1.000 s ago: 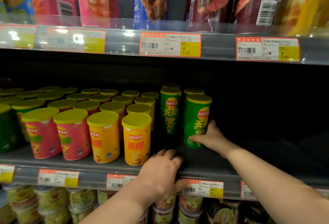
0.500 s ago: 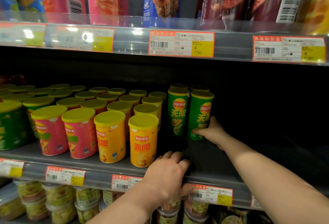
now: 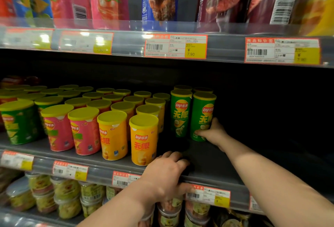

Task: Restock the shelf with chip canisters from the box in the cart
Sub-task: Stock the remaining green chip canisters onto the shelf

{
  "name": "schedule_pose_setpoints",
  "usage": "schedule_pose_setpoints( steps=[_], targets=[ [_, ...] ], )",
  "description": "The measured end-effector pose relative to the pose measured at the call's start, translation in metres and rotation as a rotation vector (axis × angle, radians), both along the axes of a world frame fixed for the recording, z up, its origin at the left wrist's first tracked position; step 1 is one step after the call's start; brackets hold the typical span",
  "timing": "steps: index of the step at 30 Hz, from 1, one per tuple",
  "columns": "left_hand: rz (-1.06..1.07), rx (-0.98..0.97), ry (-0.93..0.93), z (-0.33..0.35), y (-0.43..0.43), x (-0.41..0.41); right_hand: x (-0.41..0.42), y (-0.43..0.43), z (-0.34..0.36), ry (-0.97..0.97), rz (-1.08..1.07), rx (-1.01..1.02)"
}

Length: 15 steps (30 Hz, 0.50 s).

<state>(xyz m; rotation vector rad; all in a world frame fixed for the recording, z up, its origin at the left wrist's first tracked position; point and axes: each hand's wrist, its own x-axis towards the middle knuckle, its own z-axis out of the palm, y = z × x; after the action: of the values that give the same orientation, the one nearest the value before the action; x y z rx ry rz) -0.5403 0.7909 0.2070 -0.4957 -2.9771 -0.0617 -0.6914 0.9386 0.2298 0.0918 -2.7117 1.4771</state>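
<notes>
Setting: a shop aisle, where a dim middle shelf (image 3: 216, 156) carries short chip canisters, with tall cans (image 3: 159, 1) on the shelf above and stacked tubs (image 3: 68, 196) below.
Right hand: the right hand (image 3: 213, 132) reaches deep into the shelf. It is wrapped low around a green canister (image 3: 203, 116), thumb at the front near the base and the other fingers behind.
Canister in hand: it is upright with the label facing out, and the base seems to be on the shelf or just above it. It stands just beside a second green canister (image 3: 180, 113) on its left, with more green lids behind.
Left hand: the left hand (image 3: 168, 170) grips the front lip of the middle shelf. The fingers are hooked over the top and the thumb is under the price strip (image 3: 207, 193), so it carries no stock.
Neighbours: yellow canisters (image 3: 143, 140) stand to the left, then pink canisters (image 3: 57, 127), all in straight columns.
Free space: the shelf is dark and bare to the right of the green pair.
Step in hand: probably seating this canister in the green row.
Doing it well: set the base flat, line it up level with its neighbour, turn the logo square to the aisle, and let go without nudging the lid beside it.
Supply: the box and cart are out of view.
</notes>
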Motion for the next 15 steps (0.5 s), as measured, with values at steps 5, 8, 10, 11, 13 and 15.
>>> schedule_pose_setpoints(
  steps=[5, 8, 10, 11, 13, 15],
  targets=[
    [0.007, 0.019, 0.000, 0.000, 0.000, 0.000, -0.002, 0.001, -0.003, -0.004, -0.004, 0.006],
    [0.022, 0.008, -0.001, 0.001, 0.001, 0.001, 0.001, 0.005, -0.005, -0.023, 0.011, 0.029],
    [0.039, -0.012, 0.008, 0.002, 0.002, 0.002, 0.005, 0.008, -0.005, -0.027, 0.027, 0.056],
    [0.049, -0.022, 0.014, 0.003, 0.003, 0.003, 0.008, 0.010, -0.003, -0.023, 0.034, 0.071],
    [0.071, -0.042, 0.028, 0.003, 0.004, 0.006, 0.015, 0.015, -0.001, -0.011, 0.048, 0.115],
    [0.098, -0.066, 0.038, 0.002, 0.006, 0.010, 0.027, 0.020, 0.002, 0.019, 0.068, 0.205]
  ],
)
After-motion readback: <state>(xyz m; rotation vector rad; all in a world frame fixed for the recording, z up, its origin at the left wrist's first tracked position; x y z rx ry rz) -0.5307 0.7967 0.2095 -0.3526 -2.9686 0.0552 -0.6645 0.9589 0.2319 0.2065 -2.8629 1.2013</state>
